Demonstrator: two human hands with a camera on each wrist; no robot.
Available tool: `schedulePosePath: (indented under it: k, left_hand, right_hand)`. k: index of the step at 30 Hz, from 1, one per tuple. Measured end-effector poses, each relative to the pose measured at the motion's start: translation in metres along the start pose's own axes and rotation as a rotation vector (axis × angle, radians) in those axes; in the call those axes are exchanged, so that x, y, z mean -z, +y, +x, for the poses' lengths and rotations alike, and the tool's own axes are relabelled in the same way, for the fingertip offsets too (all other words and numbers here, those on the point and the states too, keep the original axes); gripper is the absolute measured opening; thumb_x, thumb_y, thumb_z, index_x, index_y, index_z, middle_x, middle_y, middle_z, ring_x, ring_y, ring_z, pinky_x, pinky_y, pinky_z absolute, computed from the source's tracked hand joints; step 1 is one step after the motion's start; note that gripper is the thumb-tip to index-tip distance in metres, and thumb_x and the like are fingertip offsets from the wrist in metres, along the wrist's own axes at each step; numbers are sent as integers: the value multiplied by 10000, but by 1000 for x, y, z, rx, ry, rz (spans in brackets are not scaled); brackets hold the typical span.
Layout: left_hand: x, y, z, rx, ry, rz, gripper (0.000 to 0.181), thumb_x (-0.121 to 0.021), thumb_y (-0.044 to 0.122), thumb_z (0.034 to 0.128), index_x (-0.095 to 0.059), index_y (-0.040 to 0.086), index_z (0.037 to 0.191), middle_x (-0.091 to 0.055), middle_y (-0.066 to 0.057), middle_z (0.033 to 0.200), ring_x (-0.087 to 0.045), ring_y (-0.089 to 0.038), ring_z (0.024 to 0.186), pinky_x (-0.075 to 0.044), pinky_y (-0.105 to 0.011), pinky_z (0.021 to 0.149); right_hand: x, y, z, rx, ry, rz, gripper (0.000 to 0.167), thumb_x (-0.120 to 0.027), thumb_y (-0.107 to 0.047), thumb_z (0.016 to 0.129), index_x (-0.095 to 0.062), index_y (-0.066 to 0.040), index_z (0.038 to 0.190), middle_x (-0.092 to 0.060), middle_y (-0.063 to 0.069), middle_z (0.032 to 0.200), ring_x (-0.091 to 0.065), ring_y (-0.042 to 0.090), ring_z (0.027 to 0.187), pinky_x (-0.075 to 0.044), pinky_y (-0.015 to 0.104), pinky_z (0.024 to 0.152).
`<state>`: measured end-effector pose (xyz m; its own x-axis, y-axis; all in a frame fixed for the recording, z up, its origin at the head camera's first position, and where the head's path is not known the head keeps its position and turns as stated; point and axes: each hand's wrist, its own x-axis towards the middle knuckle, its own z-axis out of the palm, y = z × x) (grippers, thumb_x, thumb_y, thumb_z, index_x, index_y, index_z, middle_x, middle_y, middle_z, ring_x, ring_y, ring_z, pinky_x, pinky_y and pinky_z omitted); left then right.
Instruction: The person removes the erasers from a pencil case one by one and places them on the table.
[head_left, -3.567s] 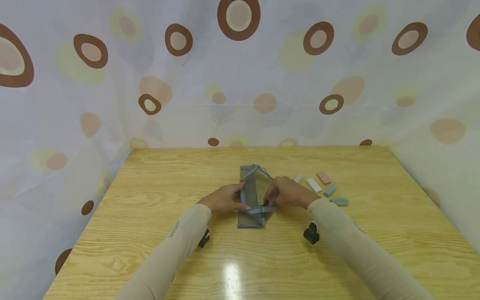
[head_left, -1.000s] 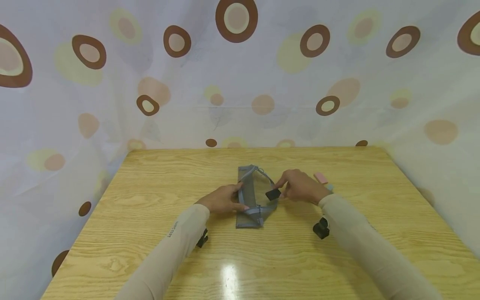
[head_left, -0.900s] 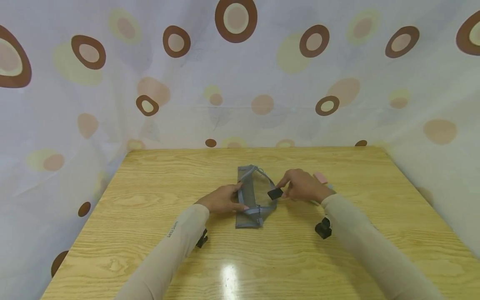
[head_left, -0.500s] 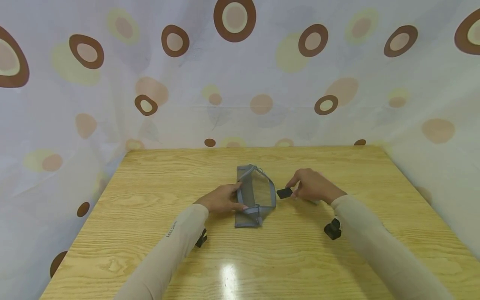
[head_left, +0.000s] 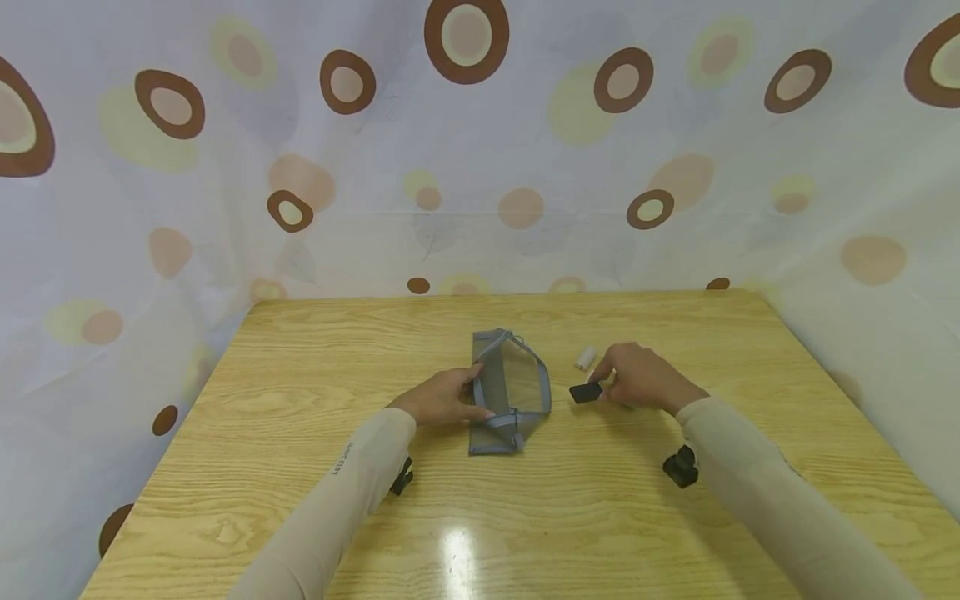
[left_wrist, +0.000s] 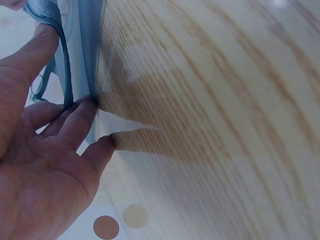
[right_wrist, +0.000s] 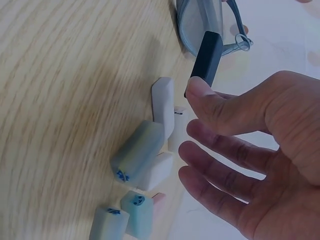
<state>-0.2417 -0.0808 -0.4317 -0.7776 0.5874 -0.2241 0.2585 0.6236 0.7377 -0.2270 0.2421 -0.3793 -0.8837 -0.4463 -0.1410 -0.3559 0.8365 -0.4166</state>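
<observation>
My left hand [head_left: 435, 398] holds the edge of a grey-blue mesh zip pouch [head_left: 491, 387] lying mid-table. In the left wrist view, the thumb is at the zipper edge and the fingers [left_wrist: 77, 122] are against the pouch's side. The pouch mouth gapes toward the right. Just right of the pouch and apart from it, my right hand [head_left: 637, 372] pinches a small black eraser [head_left: 584, 392] by one end. From the right wrist, the thumb shows pressed on this block, with the other fingers spread loosely below.
A white eraser [head_left: 586, 358] lies behind the black one. The right wrist view shows several more blocks on the wooden table: a white one [right_wrist: 162, 102], blue-green ones [right_wrist: 137, 150] and a pink one [right_wrist: 159, 201]. Patterned cloth [head_left: 480, 167] stands behind the table.
My right hand has moved from the pouch's mouth to the right, bringing the black eraser out and clear of the pouch. My left hand keeps its place on the pouch.
</observation>
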Motion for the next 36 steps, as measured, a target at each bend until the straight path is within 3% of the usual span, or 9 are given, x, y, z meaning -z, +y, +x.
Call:
schedulePosePath:
  k: [6, 12, 17, 25, 36]
  left_hand:
    - [1, 1, -2, -3, -1, -10, 943, -766, 260, 928, -163, -29, 1593, -251, -200, 1631, -346, -320, 1468, -343, -402, 1175]
    - [1, 1, -3, -1, -1, 9, 935, -761, 272, 932, -172, -34, 1591, -255, -200, 1629, -336, -319, 1474, -318, -408, 1190]
    - [0, 1, -3, 0, 2, 9, 934, -764, 271, 929, -180, -32, 1591, -264, -196, 1628, -331, -312, 1477, -312, -406, 1193]
    - [1, 1, -2, -3, 1, 19, 933, -761, 275, 932, -178, -33, 1591, -264, -194, 1627, -331, -307, 1478, -307, -405, 1195]
    - [2, 4, -3, -20, -1, 13, 927, -761, 257, 934, -179, -53, 1585, -267, -211, 1623, -336, -316, 1474, -312, -404, 1192]
  right_hand:
    - [-4, 3, -5, -3, 28, -64, 190, -804, -16, 783, -808, 0, 973, -735, 142, 1054, -639, 369, 1004, -576, 472, 743]
    - [-7, 3, -10, -10, 26, -103, 209, -841, -42, 776, -811, -21, 982, -765, 106, 1002, -622, 250, 914, -561, 403, 659]
    - [-13, 6, -13, -23, 17, -100, 223, -853, -45, 767, -808, -16, 983, -767, 121, 1021, -681, 203, 845, -586, 462, 702]
    - [-15, 9, -13, -22, 18, -112, 190, -862, -54, 756, -815, -29, 939, -768, 93, 987, -617, 153, 792, -572, 463, 692]
    - [-18, 10, -15, 17, 25, -158, 167, -860, -41, 751, -809, -13, 907, -736, 82, 963, -481, 160, 711, -429, 305, 573]
